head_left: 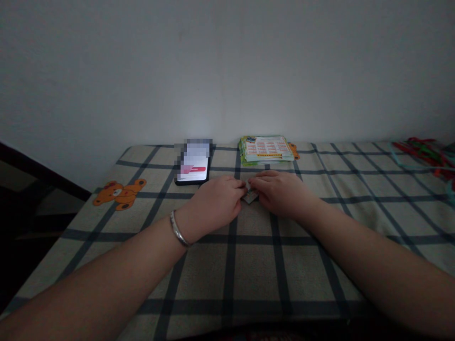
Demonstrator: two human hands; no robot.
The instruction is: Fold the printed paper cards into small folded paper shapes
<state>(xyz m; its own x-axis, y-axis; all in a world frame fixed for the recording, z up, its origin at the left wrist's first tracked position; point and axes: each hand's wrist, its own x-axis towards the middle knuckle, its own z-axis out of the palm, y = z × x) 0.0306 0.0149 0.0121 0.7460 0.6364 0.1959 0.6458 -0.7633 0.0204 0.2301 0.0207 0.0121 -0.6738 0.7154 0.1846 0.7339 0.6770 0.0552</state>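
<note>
My left hand [222, 200], with a silver bangle at the wrist, lies over the cloth with its fingers bent together. Facing it, my right hand [280, 192] is closed in the same way. Between the fingertips of both is a small folded piece of printed paper [250, 196], low against the cloth; the fingers cover much of it. Just beyond the hands is a stack of printed calendar cards [268, 148] with green edges, its pieces not quite lined up. A phone [194, 163] with a lit screen lies behind my left hand.
A checked tablecloth [199, 274] with orange bear prints [121, 194] covers the table, which meets a pale wall [227, 71]. Red, green and light-blue strands [430, 156] lie heaped at the far right. A dark rail [42, 170] slopes down beside the left edge.
</note>
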